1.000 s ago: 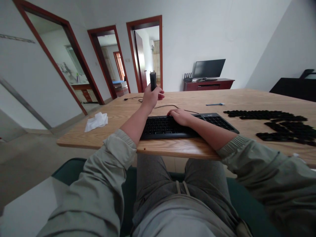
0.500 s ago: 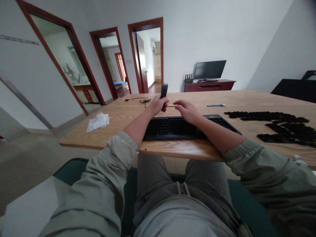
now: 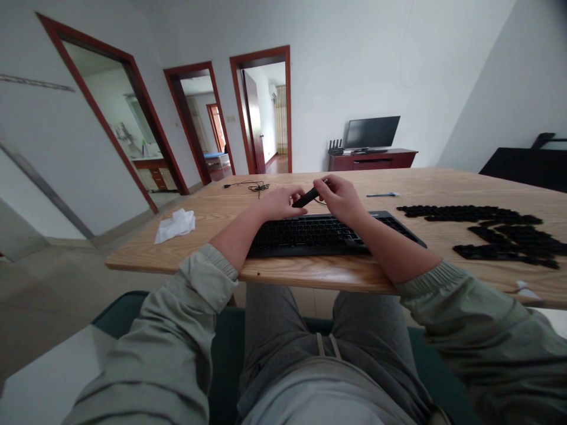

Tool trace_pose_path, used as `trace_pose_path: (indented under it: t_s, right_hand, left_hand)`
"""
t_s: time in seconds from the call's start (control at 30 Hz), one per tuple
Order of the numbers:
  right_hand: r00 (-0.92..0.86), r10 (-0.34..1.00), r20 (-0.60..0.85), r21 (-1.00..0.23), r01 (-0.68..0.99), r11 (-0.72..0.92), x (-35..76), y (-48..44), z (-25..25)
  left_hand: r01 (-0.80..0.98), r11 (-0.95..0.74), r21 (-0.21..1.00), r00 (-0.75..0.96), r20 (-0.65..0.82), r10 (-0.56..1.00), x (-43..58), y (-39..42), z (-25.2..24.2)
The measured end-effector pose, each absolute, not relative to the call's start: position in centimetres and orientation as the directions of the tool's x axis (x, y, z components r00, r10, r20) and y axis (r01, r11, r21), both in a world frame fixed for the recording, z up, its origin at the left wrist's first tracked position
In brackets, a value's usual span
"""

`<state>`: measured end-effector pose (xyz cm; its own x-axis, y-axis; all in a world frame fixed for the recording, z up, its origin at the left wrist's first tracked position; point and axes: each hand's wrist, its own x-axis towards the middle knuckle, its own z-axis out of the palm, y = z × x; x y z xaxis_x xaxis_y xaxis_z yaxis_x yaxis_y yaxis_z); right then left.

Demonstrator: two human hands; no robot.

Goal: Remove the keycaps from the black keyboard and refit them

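Note:
Above the keyboard I hold a small black brush (image 3: 305, 198) slanted between both hands; its ends are partly hidden by fingers. My left hand (image 3: 283, 202) is closed around its lower left end. The fingers of my right hand (image 3: 339, 196) pinch its upper right end, and a thin dark wire shows just beneath them. Under my hands the black keyboard (image 3: 305, 233) lies along the table's near edge, its right part partly covered by my right forearm.
Black keycaps (image 3: 509, 233) lie in rows at the right of the wooden table (image 3: 199, 260). Behind them is a blue toothbrush-like stick (image 3: 381, 194). White tissue (image 3: 176, 226) lies at left, and a coiled black cable (image 3: 258, 188) farther back.
The brush has gone from upright in my left hand to slanted, its top tipped to the right. My right hand has come in and taken that end. The view has shifted slightly.

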<state>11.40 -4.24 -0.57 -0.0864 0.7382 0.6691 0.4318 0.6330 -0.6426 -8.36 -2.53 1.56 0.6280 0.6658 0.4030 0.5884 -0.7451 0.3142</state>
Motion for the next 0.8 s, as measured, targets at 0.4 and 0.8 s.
trace_pose_path:
  t_s: [0.4, 0.8]
  right_hand:
    - [0.046, 0.69, 0.723, -0.627, 0.465, 0.626, 12.9, -3.4, -0.7]
    - [0.05, 0.724, 0.688, -0.677, 0.405, 0.615, 12.4, -2.9, -1.6]
  left_hand:
    - [0.614, -0.649, 0.45, 0.582, 0.297, 0.757, -10.9, -1.8, -0.5]
    - [0.673, -0.65, 0.352, 0.609, 0.234, 0.758, -11.0, -1.8, -0.4]
